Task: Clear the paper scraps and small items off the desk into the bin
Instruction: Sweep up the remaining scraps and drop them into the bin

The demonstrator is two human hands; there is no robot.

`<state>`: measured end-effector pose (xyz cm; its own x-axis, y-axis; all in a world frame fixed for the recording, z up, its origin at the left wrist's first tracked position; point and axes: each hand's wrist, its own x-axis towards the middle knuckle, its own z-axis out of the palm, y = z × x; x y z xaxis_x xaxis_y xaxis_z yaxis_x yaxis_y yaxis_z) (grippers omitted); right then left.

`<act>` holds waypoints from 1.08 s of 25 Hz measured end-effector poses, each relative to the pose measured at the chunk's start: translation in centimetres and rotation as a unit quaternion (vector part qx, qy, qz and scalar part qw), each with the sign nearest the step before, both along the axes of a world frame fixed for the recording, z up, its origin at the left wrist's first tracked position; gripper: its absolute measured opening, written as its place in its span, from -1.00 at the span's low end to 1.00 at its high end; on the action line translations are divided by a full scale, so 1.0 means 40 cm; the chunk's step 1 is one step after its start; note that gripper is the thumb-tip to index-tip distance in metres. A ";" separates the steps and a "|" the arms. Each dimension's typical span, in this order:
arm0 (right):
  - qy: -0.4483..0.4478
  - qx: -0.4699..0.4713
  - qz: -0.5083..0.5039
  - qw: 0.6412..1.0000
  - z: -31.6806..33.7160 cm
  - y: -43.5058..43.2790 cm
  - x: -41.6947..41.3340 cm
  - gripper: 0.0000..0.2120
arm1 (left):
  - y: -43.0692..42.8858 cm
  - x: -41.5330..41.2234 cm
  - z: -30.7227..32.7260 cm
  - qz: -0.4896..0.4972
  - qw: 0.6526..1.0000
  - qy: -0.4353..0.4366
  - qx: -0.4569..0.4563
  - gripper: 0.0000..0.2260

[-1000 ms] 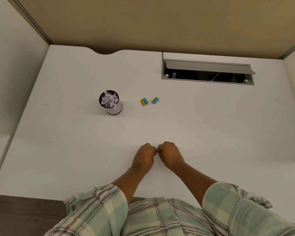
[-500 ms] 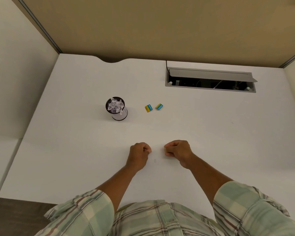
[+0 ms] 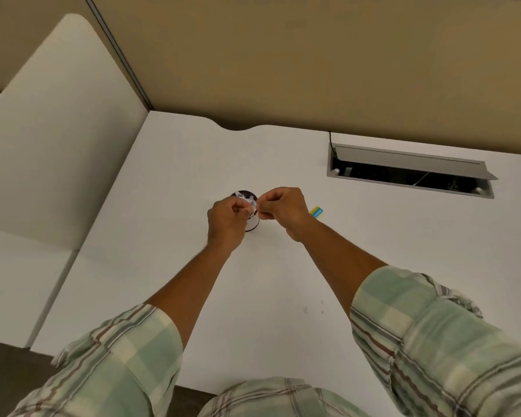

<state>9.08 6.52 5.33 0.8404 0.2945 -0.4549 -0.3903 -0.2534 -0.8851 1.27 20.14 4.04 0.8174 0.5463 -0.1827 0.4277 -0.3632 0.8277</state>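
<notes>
A small round dark-rimmed bin [image 3: 252,226] stands on the white desk [image 3: 373,251], filled with white paper scraps [image 3: 245,195]. My left hand [image 3: 226,219] and my right hand [image 3: 283,207] hover right over the bin, fingertips pinched and almost touching each other. Small white paper bits show at the pinched fingertips of both hands. A yellow-and-blue small item [image 3: 316,212] lies on the desk just right of my right hand. The second such item is hidden behind that hand.
An open grey cable hatch [image 3: 409,171] is set into the desk at the back right. A few tiny specks [image 3: 306,310] lie on the desk near my right sleeve. Beige partition walls close the back and left; a lower white surface sits at left.
Both hands have lifted from the near desk and reached forward to above the bin, still pinched. The camera has moved forward and closer.
</notes>
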 end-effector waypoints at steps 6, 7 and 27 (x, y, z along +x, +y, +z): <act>-0.098 -0.144 0.069 0.982 -0.009 0.107 0.059 -0.89 | 0.088 0.068 -0.001 0.001 0.997 0.038 0.064 -0.95; -0.115 -0.168 0.090 0.975 -0.013 0.113 0.066 -0.88 | 0.096 0.071 -0.005 -0.009 0.996 0.050 0.072 -0.94; -0.137 -0.157 0.107 0.972 -0.008 0.061 0.052 -0.92 | 0.093 0.048 0.000 -0.044 0.993 0.033 0.105 -0.91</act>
<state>11.14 8.98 5.02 0.8776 0.3583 -0.3186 -0.0600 -0.5772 -0.8144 3.18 23.87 4.06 0.8540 0.5048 -0.1262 0.4367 -0.5634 0.7013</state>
